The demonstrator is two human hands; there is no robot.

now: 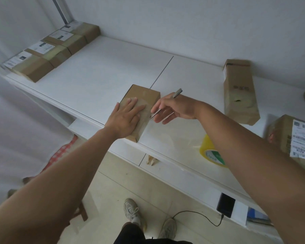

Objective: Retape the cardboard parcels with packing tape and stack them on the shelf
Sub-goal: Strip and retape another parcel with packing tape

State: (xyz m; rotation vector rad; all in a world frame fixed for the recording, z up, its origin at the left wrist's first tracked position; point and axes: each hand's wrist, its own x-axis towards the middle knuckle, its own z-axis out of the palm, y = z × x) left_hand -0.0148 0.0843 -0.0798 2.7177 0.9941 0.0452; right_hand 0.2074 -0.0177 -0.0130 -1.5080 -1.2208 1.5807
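Observation:
A small brown cardboard parcel lies near the front edge of the white shelf top. My left hand presses flat on it, fingers spread. My right hand grips a slim metal knife, its blade tip touching the parcel's right edge, where clear tape stretches off toward the yellow tape roll. The roll sits on the shelf beneath my right forearm, partly hidden by it.
Several taped, labelled parcels line the far left of the shelf. A tall parcel stands at right, a labelled parcel at the right edge. A phone with cable lies on a lower ledge. My shoes show on the floor.

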